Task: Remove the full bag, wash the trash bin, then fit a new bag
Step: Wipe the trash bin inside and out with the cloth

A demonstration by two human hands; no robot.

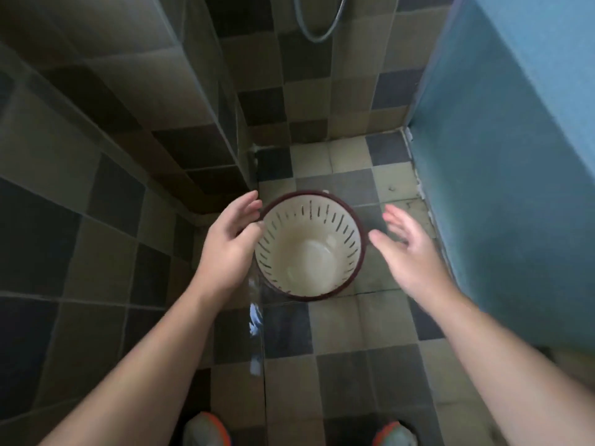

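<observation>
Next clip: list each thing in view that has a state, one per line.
trash bin: upright on the tiled floor, no bag fitted, inside empty and wet-looking
left hand: fingers relaxed, at the bin's rim
right hand: fingers spread, clear of the bin
shower hose: hanging in a loop

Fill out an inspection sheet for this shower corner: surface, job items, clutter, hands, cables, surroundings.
Surface: checkered tile floor, looks wet.
Job's things: trash bin upright on the floor, no bag inside, white slotted wall, dark rim.
Clutter: nothing seen.
Hands: left hand open at the bin's rim, contact unclear; right hand open, apart from the bin.
Cables: shower hose hanging on the back wall.
Surroundings: tiled walls, blue wall at right.
</observation>
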